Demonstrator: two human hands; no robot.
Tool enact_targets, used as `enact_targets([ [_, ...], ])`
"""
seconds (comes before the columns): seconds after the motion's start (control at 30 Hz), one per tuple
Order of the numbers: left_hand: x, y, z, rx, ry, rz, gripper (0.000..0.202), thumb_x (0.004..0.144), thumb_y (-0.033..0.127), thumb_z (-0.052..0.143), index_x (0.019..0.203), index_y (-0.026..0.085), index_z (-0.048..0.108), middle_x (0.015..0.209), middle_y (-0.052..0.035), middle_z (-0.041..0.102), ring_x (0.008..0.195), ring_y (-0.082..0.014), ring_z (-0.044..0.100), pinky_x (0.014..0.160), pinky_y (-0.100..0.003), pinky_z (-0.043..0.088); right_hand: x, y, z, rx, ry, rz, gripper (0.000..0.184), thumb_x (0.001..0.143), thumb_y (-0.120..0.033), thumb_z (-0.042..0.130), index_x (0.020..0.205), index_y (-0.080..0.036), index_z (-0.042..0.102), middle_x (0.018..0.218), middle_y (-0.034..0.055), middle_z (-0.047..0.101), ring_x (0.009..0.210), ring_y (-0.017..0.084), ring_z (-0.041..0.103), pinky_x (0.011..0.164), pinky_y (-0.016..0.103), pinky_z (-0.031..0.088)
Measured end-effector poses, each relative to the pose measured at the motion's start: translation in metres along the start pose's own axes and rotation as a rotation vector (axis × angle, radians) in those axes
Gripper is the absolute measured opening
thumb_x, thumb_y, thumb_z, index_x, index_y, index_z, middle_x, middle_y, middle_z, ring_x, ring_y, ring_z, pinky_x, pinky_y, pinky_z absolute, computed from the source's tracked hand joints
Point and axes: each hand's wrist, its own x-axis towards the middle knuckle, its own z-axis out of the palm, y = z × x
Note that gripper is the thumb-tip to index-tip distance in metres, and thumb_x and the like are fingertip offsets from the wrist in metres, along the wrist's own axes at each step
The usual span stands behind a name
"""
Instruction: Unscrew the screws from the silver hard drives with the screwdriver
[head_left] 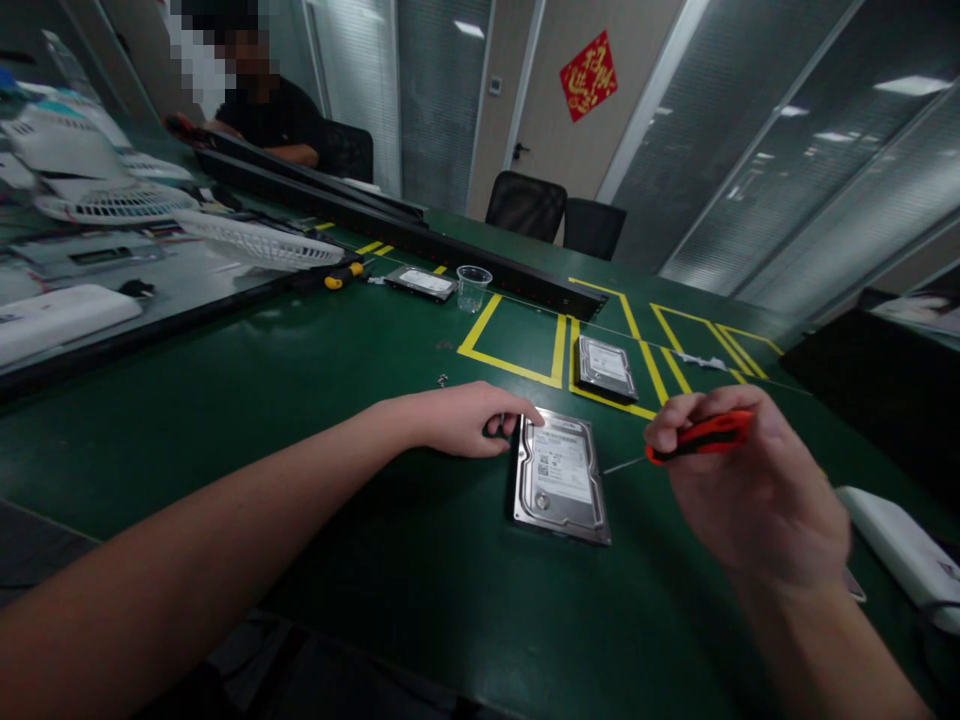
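Note:
A hard drive [564, 480] lies label side up on the green table in front of me. My left hand [480, 418] grips its upper left edge, the index finger on the top face and the thumb by the side. In my right hand [750, 480] is a screwdriver [705, 437] with a red and black handle. Its thin shaft points left, and the tip is close to the drive's right edge; whether it touches I cannot tell. Several small screws [442, 380] lie on the table beyond my left wrist.
A second hard drive [604, 368] sits within yellow tape lines, and another drive [421, 282] lies beside a clear plastic cup [473, 288]. Farther left are a yellow and black screwdriver [345, 276] and white fan parts [262, 242]. A white device [904, 545] stands at right. Someone sits across the table.

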Motion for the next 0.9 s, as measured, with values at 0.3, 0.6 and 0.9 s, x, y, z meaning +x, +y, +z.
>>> enact_targets([
  [0.3,0.001,-0.001,0.002,-0.007,0.015,0.016,0.054,0.091,0.020,0.063,0.144,0.025,0.058,0.103,-0.0029,0.066,0.087,-0.0154,0.061,0.077,-0.027,0.045,0.004,0.003,0.000,-0.002,0.015,0.004,0.044,0.103,-0.054,0.047,0.098,-0.022,0.077,0.083,0.0066,0.062,0.068,0.017,0.052,0.065,0.034,0.046],
  [0.6,0.001,0.002,0.000,-0.007,0.010,0.002,0.055,0.090,0.020,0.063,0.145,0.025,0.058,0.103,-0.0031,0.066,0.087,-0.0156,0.061,0.078,-0.027,0.045,0.001,0.007,-0.004,0.002,-0.034,-0.047,0.030,0.105,-0.041,0.048,0.103,-0.024,0.072,0.090,0.0059,0.059,0.076,0.018,0.053,0.071,0.033,0.047],
  [0.9,-0.001,0.003,-0.002,-0.010,0.004,0.004,0.059,0.089,0.021,0.062,0.147,0.027,0.054,0.101,-0.0020,0.065,0.086,-0.0156,0.061,0.077,-0.027,0.045,0.000,-0.005,0.000,-0.101,0.020,-0.123,0.036,0.107,-0.044,0.038,0.098,-0.028,0.069,0.085,0.0062,0.055,0.070,0.020,0.048,0.067,0.038,0.045],
])
